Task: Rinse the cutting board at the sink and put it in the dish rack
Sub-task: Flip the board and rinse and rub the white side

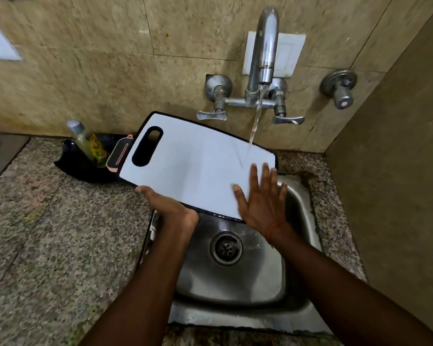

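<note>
A white cutting board [195, 161] with a black rim and an oval handle hole is held tilted over the steel sink [299, 203]. My left hand [169, 208] grips its near edge from below, thumb on the top face. My right hand [261, 198] lies flat on the board's right part, fingers spread. Water runs from the chrome tap [265, 48] onto the board just above my right fingers. No dish rack is in view.
A black tray [73, 163] at the back left holds a dish-soap bottle [85, 142] and a pink-edged sponge holder [119, 154]. Speckled granite counter [60, 233] surrounds the sink. Tap levers [211, 116] stick out from the tiled wall; a side wall [398, 171] closes the right.
</note>
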